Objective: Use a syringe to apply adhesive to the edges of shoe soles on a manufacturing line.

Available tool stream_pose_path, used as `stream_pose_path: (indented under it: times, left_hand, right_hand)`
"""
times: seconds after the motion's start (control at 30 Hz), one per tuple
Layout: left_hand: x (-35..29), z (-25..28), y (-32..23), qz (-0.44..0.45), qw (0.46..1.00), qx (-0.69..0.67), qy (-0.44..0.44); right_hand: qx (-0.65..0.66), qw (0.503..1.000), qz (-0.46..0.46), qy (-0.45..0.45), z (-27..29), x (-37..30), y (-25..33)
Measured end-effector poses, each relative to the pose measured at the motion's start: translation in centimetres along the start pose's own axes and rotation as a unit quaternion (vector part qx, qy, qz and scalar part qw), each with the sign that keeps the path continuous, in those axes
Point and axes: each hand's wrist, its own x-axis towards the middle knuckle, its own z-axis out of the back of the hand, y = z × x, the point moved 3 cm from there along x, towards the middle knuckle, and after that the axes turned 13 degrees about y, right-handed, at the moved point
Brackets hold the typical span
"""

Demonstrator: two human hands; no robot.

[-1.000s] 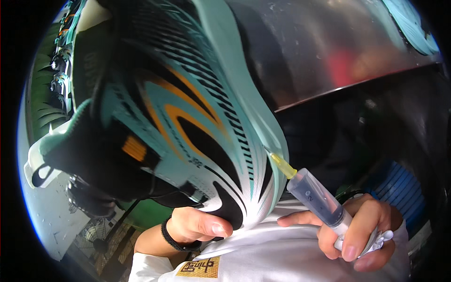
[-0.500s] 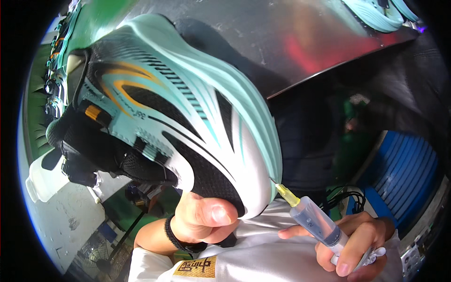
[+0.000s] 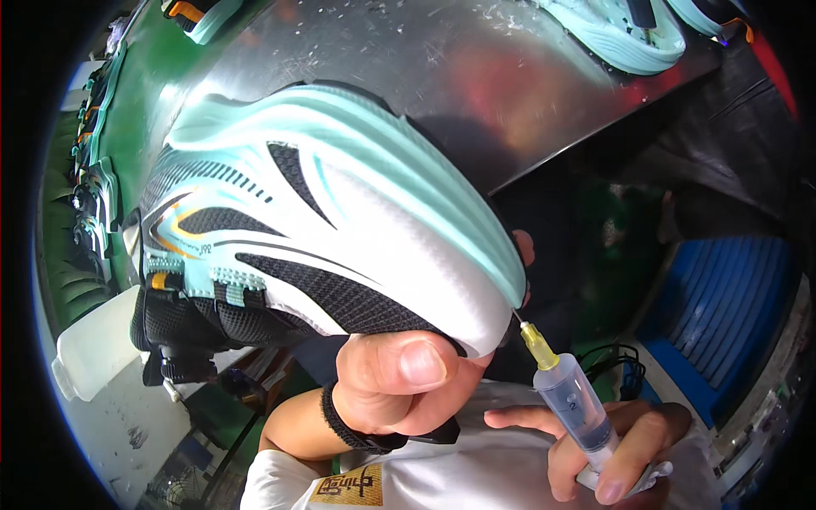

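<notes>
A white, mint and black running shoe (image 3: 340, 212) fills the middle of the view, lying on its side with the mint sole turned up and its toe to the right. My left hand (image 3: 408, 378) grips it by the toe, thumb on the upper; other fingertips show past the sole's far edge. In my right hand (image 3: 616, 446) is a clear syringe (image 3: 576, 406) with a yellow-hubbed needle (image 3: 535, 342), pointing up and left. The needle tip meets the seam between sole and upper at the toe. White material shows at the plunger end, partly hidden by fingers.
A shiny metal table (image 3: 408, 59) lies beyond the shoe, with another mint shoe (image 3: 625, 38) at its far right. More shoes (image 3: 98, 187) line a green surface at the left. A translucent white bottle (image 3: 98, 344) stands left. A blue ribbed panel (image 3: 722, 314) is at right.
The shoe has rolled in my left hand, showing more of its sole side, and its heel has come lower and nearer. The syringe has shifted slightly, its needle staying at the toe seam.
</notes>
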Motion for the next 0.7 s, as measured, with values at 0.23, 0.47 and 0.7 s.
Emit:
stream_pose_path:
  times: [0.23,0.47,0.7]
  left_hand:
    - [1.6,0.0,0.2,-0.015,0.999,0.0,0.033]
    - [2.6,-2.0,0.2,-0.022,0.999,-0.028,0.02]
    - [2.8,-3.9,-0.5,-0.07,0.997,-0.001,0.015]
  right_hand:
    - [-0.005,0.999,-0.002,-0.036,-0.1,0.1,0.4]
    - [-0.094,0.995,-0.017,0.002,0.5,-0.2,0.0]
    - [-0.161,0.956,-0.237,0.067,1.5,-1.9,-1.8]
